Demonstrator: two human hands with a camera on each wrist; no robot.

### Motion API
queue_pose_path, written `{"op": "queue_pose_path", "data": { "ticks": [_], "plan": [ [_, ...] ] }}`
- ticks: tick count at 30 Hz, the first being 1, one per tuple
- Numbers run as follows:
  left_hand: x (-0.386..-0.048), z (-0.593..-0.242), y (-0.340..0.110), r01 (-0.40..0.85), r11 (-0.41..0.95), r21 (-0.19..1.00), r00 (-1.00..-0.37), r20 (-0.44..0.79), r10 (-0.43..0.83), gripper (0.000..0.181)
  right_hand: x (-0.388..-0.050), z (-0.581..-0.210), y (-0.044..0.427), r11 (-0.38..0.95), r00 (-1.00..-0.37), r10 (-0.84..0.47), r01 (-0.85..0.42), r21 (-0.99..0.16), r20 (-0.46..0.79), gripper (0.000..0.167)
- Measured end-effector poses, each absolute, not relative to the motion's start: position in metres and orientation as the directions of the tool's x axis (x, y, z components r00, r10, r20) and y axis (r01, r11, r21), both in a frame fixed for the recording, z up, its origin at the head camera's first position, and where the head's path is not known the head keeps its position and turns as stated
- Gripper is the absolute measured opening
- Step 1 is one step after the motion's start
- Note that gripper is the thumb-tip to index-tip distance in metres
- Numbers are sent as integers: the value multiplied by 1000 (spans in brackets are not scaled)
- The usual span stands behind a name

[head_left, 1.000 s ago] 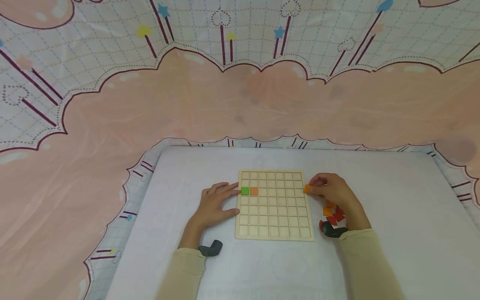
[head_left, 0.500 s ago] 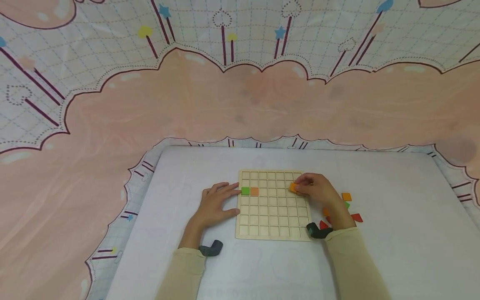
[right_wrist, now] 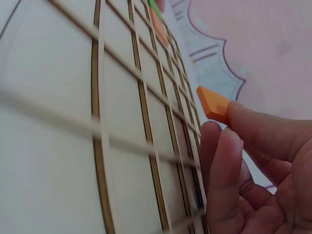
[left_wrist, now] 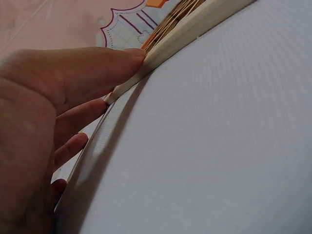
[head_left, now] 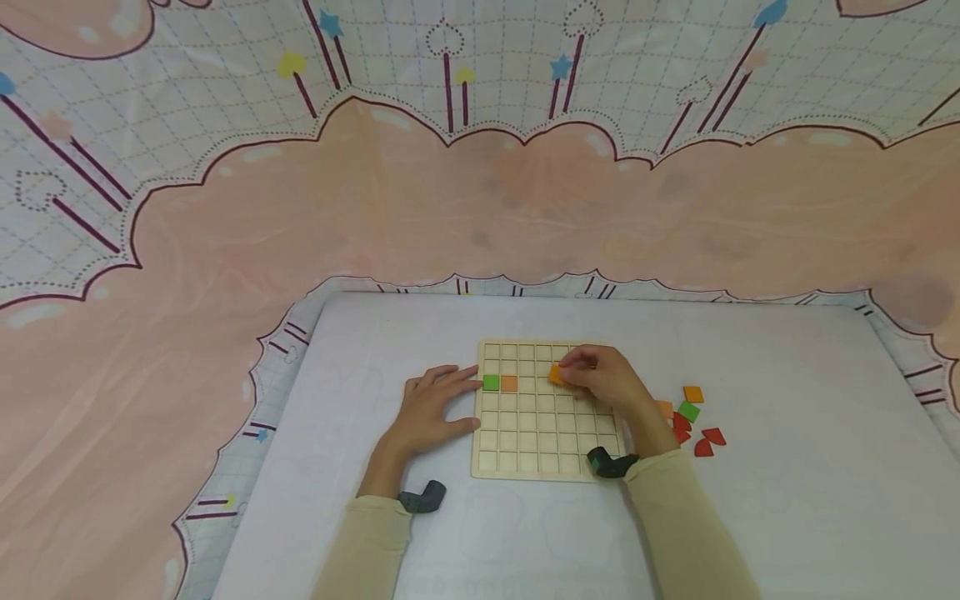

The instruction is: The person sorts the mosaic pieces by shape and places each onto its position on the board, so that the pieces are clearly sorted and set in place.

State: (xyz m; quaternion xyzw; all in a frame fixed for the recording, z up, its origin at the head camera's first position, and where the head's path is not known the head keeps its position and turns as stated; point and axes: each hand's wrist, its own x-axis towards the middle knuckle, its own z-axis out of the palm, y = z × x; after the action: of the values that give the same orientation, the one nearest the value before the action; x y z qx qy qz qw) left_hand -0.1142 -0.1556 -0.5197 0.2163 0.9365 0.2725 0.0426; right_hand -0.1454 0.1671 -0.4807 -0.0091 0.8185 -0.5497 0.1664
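Observation:
A square wooden grid board (head_left: 528,442) lies on the white table. In one of its rows a green tile (head_left: 491,382) and a light orange tile (head_left: 509,383) sit side by side at the left edge. My right hand (head_left: 603,379) pinches an orange square tile (right_wrist: 213,104) between thumb and fingers, above the board right of its middle. At the board's left edge, my left hand (head_left: 431,408) rests with fingers spread; in the left wrist view its thumb (left_wrist: 117,63) touches the board's wooden rim.
Right of the board lie loose pieces: an orange tile (head_left: 693,394), a green tile (head_left: 688,412), a light orange tile (head_left: 665,409) and several red pieces (head_left: 714,436). The right forearm partly covers that side. A patterned cloth (head_left: 480,217) hangs behind the table.
My right hand has carried the orange tile leftward, from the board's right edge to over its grid. The loose pieces at right have come into fuller view. The left hand has stayed put.

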Motion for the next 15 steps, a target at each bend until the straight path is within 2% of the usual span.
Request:
{"op": "queue_pose_path", "data": {
  "ticks": [4, 9, 15],
  "plan": [
    [-114, -519, -156, 381, 750, 540, -902, 38, 431, 62, -147, -483, 156, 391, -951, -224, 110, -914, -211, 22],
    [-115, -521, -156, 374, 753, 542, -902, 26, 430, 62, -146, -482, 141, 445, -970, -191, 53, -894, -152, 16],
    [-116, -522, -156, 367, 759, 538, -905, 16, 425, 62, -146, -478, 128, 442, -973, -192, 34, -896, -132, 13]
  ]
}}
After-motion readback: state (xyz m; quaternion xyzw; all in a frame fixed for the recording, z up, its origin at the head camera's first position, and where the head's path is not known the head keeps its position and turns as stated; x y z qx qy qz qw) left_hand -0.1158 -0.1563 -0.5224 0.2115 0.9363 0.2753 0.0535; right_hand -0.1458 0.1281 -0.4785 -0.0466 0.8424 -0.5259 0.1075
